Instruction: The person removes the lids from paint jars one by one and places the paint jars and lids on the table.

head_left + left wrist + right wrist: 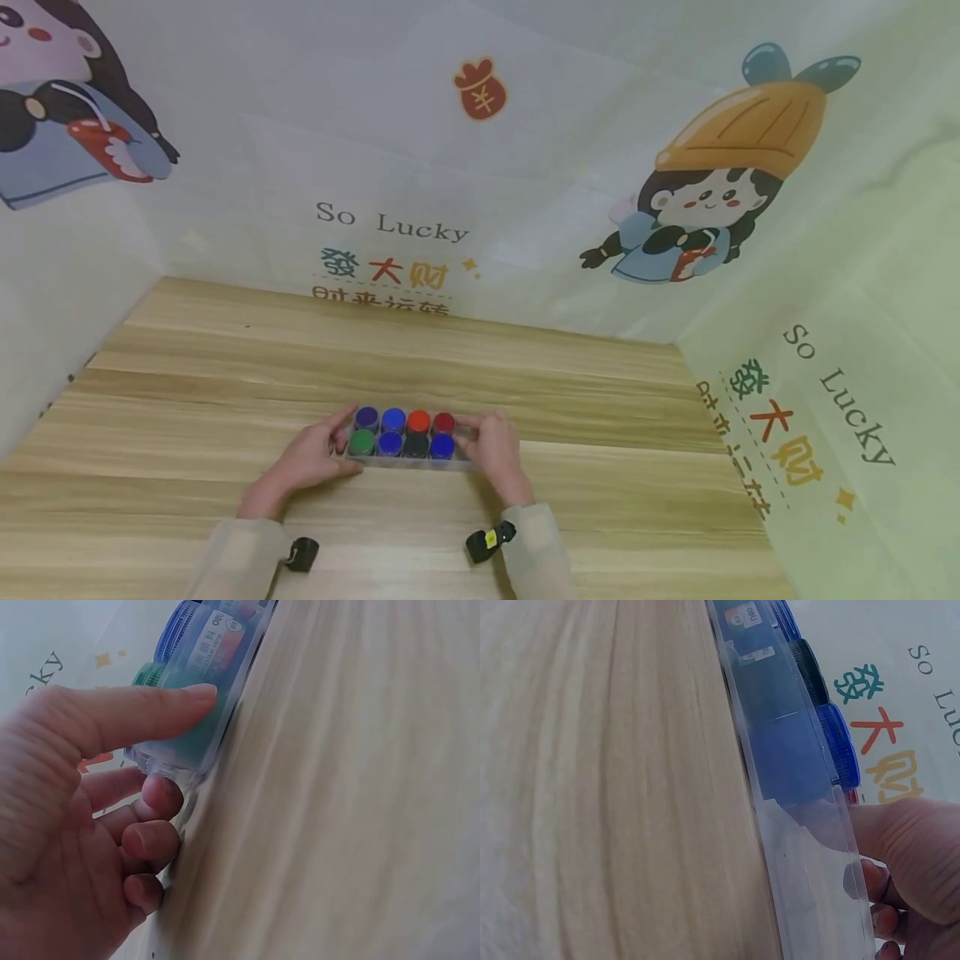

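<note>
A clear plastic box [382, 463] lies on the table, holding several small paint jars in two rows. The lids are purple, blue, orange-red, dark red, green and black. My left hand [311, 454] grips the box's left end, with the thumb along the front wall beside the green paint jar [184, 724]. At the other end is my right hand [495, 450], close against the dark red-lidded jar [444, 423] and a blue-lidded jar [838, 746]. Its thumb shows behind the clear front wall. Whether it pinches a jar is hidden.
The wooden table [585, 500] extends around the box. Printed cloth walls [540, 167] stand at the back and sides. Black wrist cameras [303, 554] sit by both sleeves.
</note>
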